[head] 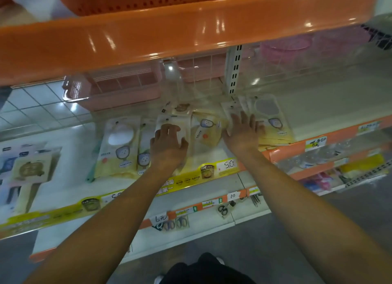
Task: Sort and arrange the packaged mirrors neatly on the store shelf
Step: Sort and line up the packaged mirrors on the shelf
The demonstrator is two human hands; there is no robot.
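Left hand [167, 143] fingers [169, 129] curl over the top edge of a white mirror pack [172, 124], gripping it mid-shelf. Right hand [241, 133] fingers [244, 118] lie straight and spread, pressing flat on overlapping yellow mirror packs [273, 122] toward the shelf [318, 105] back; 2 more packs [118, 146] lie near its front edge

A price tag [228, 164] under my hands read "5.0", a handwritten tag [233, 195] below read "10", other labels were too blurred for me.
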